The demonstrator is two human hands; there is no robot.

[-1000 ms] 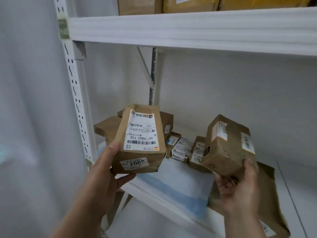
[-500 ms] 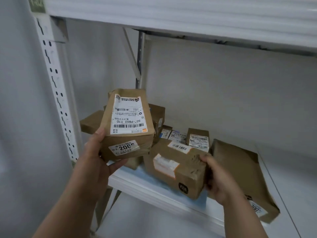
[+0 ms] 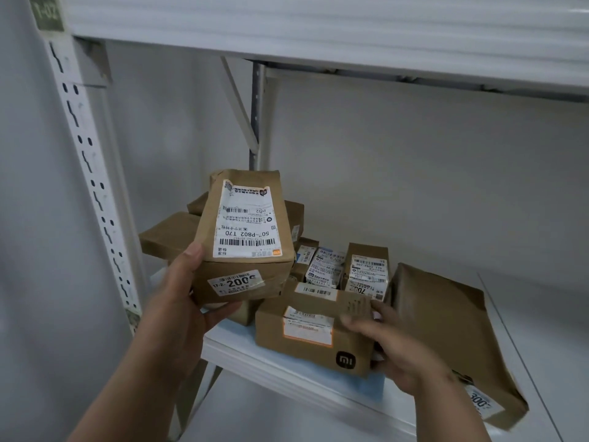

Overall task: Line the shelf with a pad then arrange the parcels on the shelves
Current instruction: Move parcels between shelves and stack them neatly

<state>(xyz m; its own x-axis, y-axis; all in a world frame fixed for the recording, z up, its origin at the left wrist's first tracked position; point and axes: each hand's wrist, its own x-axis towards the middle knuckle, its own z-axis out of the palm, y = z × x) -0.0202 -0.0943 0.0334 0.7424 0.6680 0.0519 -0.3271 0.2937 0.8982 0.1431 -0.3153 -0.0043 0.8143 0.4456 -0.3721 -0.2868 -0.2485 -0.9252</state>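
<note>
My left hand (image 3: pixel 178 301) grips a brown paper-wrapped parcel (image 3: pixel 245 237) with a white shipping label, held up above the shelf's left end. A brown box with a logo (image 3: pixel 314 330) lies on the blue-white pad (image 3: pixel 236 333) that covers the white shelf (image 3: pixel 287 374). My right hand (image 3: pixel 398 349) rests on that box's right end, thumb on its top and fingers round the side. Several small labelled parcels (image 3: pixel 347 269) stand behind the box. A large flat brown parcel (image 3: pixel 446 333) lies to the right.
More brown parcels (image 3: pixel 169 234) are stacked at the shelf's back left. A white perforated upright (image 3: pixel 92 186) stands on the left. The upper shelf (image 3: pixel 318 30) runs overhead. The white wall is behind, with bare shelf surface at the far right (image 3: pixel 541 330).
My right hand brought the logo box down from the air onto the pad and now holds its right end. My left hand keeps the labelled parcel raised.
</note>
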